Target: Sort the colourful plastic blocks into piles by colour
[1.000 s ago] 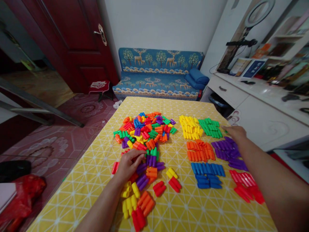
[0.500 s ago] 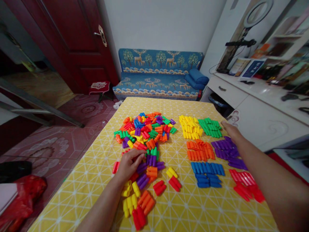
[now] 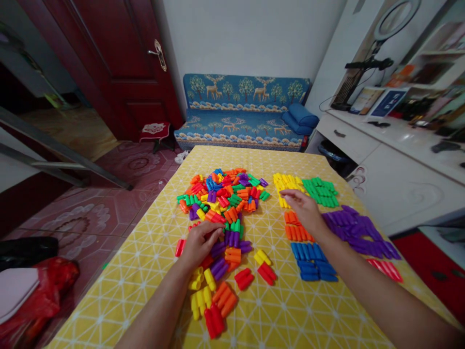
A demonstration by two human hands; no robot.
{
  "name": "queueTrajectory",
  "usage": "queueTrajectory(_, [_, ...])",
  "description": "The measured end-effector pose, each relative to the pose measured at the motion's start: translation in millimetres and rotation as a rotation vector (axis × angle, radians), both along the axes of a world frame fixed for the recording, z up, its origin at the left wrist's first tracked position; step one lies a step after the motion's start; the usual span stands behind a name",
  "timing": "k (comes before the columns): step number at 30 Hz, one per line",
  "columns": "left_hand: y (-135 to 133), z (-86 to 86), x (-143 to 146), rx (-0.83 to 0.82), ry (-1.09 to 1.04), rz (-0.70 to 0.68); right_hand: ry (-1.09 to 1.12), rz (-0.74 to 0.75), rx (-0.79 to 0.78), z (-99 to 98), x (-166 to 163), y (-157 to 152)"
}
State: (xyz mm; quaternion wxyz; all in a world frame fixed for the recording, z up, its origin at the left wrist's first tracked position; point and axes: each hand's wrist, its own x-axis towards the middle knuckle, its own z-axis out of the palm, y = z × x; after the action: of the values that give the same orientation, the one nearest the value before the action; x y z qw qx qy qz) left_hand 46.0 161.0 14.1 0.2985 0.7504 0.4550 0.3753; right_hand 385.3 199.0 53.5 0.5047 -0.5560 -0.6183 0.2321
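My left hand (image 3: 201,245) rests at the near side of a mixed pile of bullet-shaped plastic building blocks (image 3: 221,201). Its fingers are curled beside green-and-purple blocks (image 3: 232,237); whatever they grip is hidden. Over the sorted groups at right, my right hand (image 3: 303,208) has its fingers stretched leftward, with nothing visible in them. Beneath and around it lie yellow blocks (image 3: 285,182), orange blocks (image 3: 296,232) and green blocks (image 3: 321,191). Blue blocks (image 3: 312,259) and purple blocks (image 3: 358,232) lie beside my right forearm, which partly covers the red blocks (image 3: 385,269).
Loose red blocks (image 3: 244,278) and yellow blocks (image 3: 201,301) lie on the yellow patterned tablecloth (image 3: 269,315). Beyond the table stands a blue sofa (image 3: 236,121). A white cabinet (image 3: 395,169) is at right, and a red bag (image 3: 54,291) at left.
My right hand has moved left from beside the green and purple groups to over the yellow and orange ones. My left hand stays at the pile. The view has shifted slightly.
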Motion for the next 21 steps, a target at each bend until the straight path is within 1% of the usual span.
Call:
queueTrajectory(2, [0,-0.6,0,0.003,-0.002,-0.001,-0.065,0.175,-0.019,-2.2,-42,-18])
queueTrajectory(4, [0,-1.1,-1,0.007,-0.006,-0.001,-0.178,0.248,-0.05,-5.9,-76,-33])
queueTrajectory(6, [0,-1.5,-1,0.012,-0.006,-0.002,-0.322,0.236,-0.128,-9.4,-100,-43])
queueTrajectory(9, [1,-1.6,0,0.03,-0.003,0.002,-0.515,0.145,-0.264,-12.0,-128,-50])
queueTrajectory(12, [0,-1.2,0,0.039,-0.008,0.01,-0.557,0.07,-0.329,-14.4,-148,-52])
queueTrajectory(14, [0,-0.5,0,0.032,-0.005,0.02,-0.478,0.056,-0.331,-18.7,-157,-52])
queueTrajectory(15, [-1,0.1,0,0.029,-0.002,0.029,-0.401,0.055,-0.324,-21.8,-159,-52])
queueTrajectory(18, [-2,3.2,1,0.029,0.002,0.032,-0.042,0.092,-0.306,-31.7,-160,-52])
queueTrajectory(21, [-3,7.0,2,0.067,0.012,-0.004,0.321,0.172,-0.337,-36.3,-156,-52])
